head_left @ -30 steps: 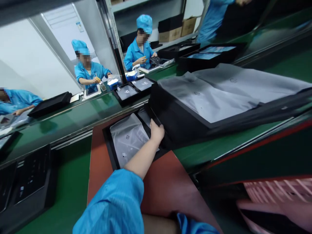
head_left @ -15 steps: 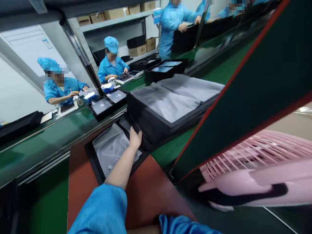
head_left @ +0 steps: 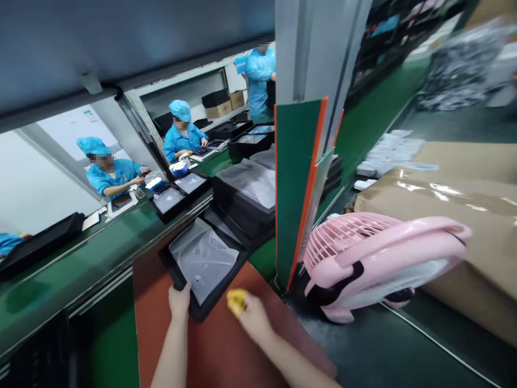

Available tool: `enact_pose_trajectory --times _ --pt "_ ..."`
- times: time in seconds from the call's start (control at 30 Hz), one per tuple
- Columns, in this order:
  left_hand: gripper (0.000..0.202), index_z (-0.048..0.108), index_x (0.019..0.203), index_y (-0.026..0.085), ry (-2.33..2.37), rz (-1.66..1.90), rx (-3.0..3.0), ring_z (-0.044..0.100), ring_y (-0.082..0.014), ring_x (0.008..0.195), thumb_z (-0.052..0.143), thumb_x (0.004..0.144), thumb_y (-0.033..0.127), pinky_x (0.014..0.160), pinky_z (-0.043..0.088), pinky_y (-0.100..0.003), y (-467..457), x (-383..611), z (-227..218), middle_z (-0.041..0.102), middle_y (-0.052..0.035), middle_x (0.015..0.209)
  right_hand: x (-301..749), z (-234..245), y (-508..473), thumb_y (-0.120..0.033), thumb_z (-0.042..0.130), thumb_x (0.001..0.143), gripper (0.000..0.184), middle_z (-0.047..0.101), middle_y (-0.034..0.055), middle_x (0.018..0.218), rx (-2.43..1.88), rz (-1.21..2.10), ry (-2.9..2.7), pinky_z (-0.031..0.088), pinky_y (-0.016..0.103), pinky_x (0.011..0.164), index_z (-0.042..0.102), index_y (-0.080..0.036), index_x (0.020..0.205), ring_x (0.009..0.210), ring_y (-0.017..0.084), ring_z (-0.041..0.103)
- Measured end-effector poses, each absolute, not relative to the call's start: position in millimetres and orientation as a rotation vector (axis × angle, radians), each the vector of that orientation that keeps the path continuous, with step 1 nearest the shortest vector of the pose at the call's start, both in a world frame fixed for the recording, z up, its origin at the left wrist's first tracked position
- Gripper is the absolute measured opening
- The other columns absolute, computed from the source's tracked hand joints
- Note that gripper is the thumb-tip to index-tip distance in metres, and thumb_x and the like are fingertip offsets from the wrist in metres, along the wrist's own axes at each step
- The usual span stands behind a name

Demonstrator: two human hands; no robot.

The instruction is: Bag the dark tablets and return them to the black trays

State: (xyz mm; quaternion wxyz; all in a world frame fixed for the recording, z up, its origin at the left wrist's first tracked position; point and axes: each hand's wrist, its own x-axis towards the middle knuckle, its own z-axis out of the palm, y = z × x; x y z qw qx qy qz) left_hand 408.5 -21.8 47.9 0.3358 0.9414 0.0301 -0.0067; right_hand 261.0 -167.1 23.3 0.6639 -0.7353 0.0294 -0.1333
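Observation:
My left hand (head_left: 180, 302) grips the near left rim of a black tray (head_left: 234, 276), fingers closed on its edge. Inside the tray lies a flat item in a frosted plastic bag (head_left: 204, 256), printed with a small dark mark. The tray rests at an angle on a reddish-brown board (head_left: 161, 345). My right hand (head_left: 254, 319), smeared by motion, hovers right of the tray's near corner, apart from it. Its fingers are curled together, with yellow (head_left: 237, 302) at the tips; whether that is finger covers or a held thing, I cannot make out.
Behind the tray stands a stack of black trays (head_left: 242, 207) with bagged items. A green conveyor (head_left: 100, 237) runs across, with co-workers in blue (head_left: 181, 137) beyond it. At right are a post edged in orange (head_left: 299, 188), a pink fan (head_left: 363, 258) and a large carton (head_left: 464, 205).
My left hand has moved from the tray's far right side to its near left rim. My right hand has come into view. The camera has turned right, showing the post and whole fan.

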Motion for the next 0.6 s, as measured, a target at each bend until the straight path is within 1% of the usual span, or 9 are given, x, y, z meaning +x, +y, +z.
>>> enact_pose_trajectory --times 0.03,0.1,0.17,0.27,0.37,0.47,0.6 --pt "0.014 0.059 0.078 0.013 0.204 -0.114 2.32 0.063 -0.0277 0.085 0.052 0.07 0.021 0.071 0.05 -0.037 -28 407 54 0.066 -0.0116 0.073 267 25 -179 -0.035 0.045 0.078 0.031 0.061 0.0083 0.1 -1.535 -0.426 0.252 0.047 0.033 0.078 0.057 -0.02 0.103 0.091 0.02 0.058" --pt "0.005 0.057 0.067 0.014 0.355 -0.237 2.122 0.064 -0.0251 0.076 0.053 0.064 0.013 0.067 0.051 -0.033 -37 407 69 0.064 -0.0087 0.063 286 33 -201 -0.036 0.058 0.067 0.042 0.058 0.0095 0.105 -1.258 -0.627 0.505 0.047 0.032 0.081 0.052 -0.02 0.106 0.095 0.02 0.056" --pt "0.006 0.053 0.059 0.015 0.384 -0.265 2.046 0.064 -0.0227 0.067 0.052 0.06 0.009 0.061 0.052 -0.031 -43 407 84 0.059 -0.0048 0.054 314 44 -216 -0.036 0.062 0.062 0.051 0.056 0.0107 0.106 -1.09 -0.719 0.622 0.048 0.03 0.081 0.047 -0.019 0.107 0.096 0.02 0.055" --pt "0.011 0.049 0.053 0.016 0.422 -0.29 1.945 0.062 -0.0205 0.057 0.051 0.056 0.006 0.054 0.051 -0.029 -49 405 99 0.052 -0.0009 0.045 355 55 -231 -0.038 0.059 0.064 0.051 0.056 0.0123 0.097 -0.976 -0.782 0.807 0.048 0.031 0.076 0.04 -0.014 0.106 0.092 0.021 0.055" --pt "0.013 0.047 0.049 0.016 0.441 -0.298 1.883 0.058 -0.0174 0.05 0.05 0.053 0.003 0.049 0.048 -0.026 -53 404 109 0.049 0.0002 0.042 383 57 -237 -0.04 0.056 0.067 0.05 0.055 0.0095 0.087 -0.894 -0.854 0.952 0.048 0.031 0.072 0.037 -0.012 0.105 0.083 0.02 0.056" --pt "0.014 0.046 0.048 0.015 0.451 -0.293 1.851 0.052 -0.0144 0.043 0.05 0.051 0.002 0.044 0.046 -0.024 -46 407 123 0.047 0.0016 0.04 397 55 -238 -0.037 0.055 0.069 0.046 0.053 0.0084 0.087 -0.856 -0.92 1.04 0.047 0.03 0.074 0.037 -0.013 0.104 0.082 0.017 0.055" --pt "0.015 0.046 0.045 0.015 0.475 -0.276 1.832 0.05 -0.013 0.039 0.047 0.051 0.001 0.043 0.045 -0.024 -17 405 144 0.047 0.0015 0.038 403 50 -239 -0.032 0.055 0.07 0.04 0.051 0.011 0.092 -0.847 -0.951 1.1 0.045 0.03 0.078 0.041 -0.013 0.103 0.085 0.017 0.054"
